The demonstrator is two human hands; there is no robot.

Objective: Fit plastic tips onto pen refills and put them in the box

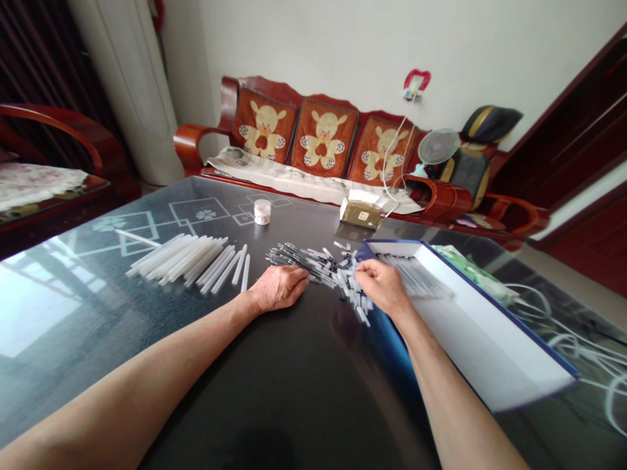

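My left hand (277,288) rests on the dark glass table (274,385), fingers curled down at the end of a bundle of thin dark refills (294,255). My right hand (382,285) hovers over a heap of small clear caps (350,287), its fingers bent into the pile; what they pinch is hidden. A row of white translucent pen tubes (189,259) lies to the left. A white box lid with blue edges (470,326) sits at the right, with several finished pens (414,274) inside.
A small white jar (262,211) and a tan carton (361,213) stand at the table's far side. Beyond is a red wooden sofa (323,140) with bear cushions, a small fan (437,147) and a dark backpack (484,130). Green packets (470,271) lie behind the lid.
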